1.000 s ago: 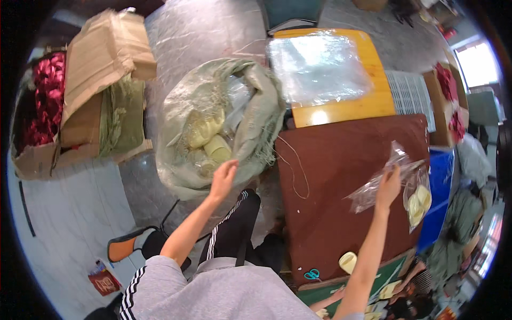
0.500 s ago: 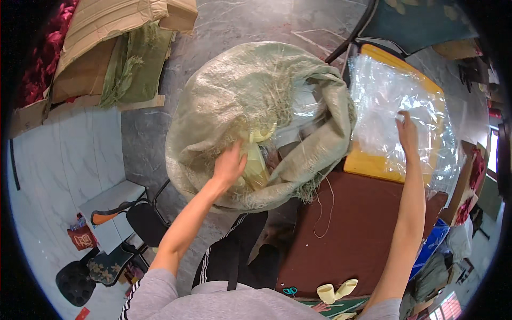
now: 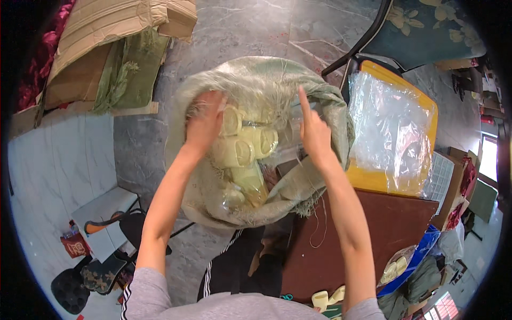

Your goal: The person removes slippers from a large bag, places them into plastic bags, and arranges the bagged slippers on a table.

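Note:
A large pale-green woven sack (image 3: 256, 80) with a frayed rim stands in front of me. Inside its wide mouth lie several pale-yellow slippers (image 3: 237, 152), some seemingly in clear plastic. My left hand (image 3: 205, 120) is at the sack's left inner side, beside the slippers; motion smears its fingers, so its grip cannot be made out. Over the right part of the opening, my right hand (image 3: 317, 133) has its index finger stretched out and the others partly curled. Nothing shows in it.
Clear plastic bags (image 3: 389, 122) lie on a yellow board (image 3: 368, 178) at the right. A brown tabletop (image 3: 346, 256) holds pale slippers (image 3: 320, 300) and teal-handled scissors (image 3: 287, 296). A bagged slipper pair (image 3: 394, 270) lies by a blue box (image 3: 426, 250). Cardboard (image 3: 112, 26) stands far left.
My right hand has left the plastic bags and come over the sack. My left hand has moved up and left; the sack's mouth is wider, showing more slippers.

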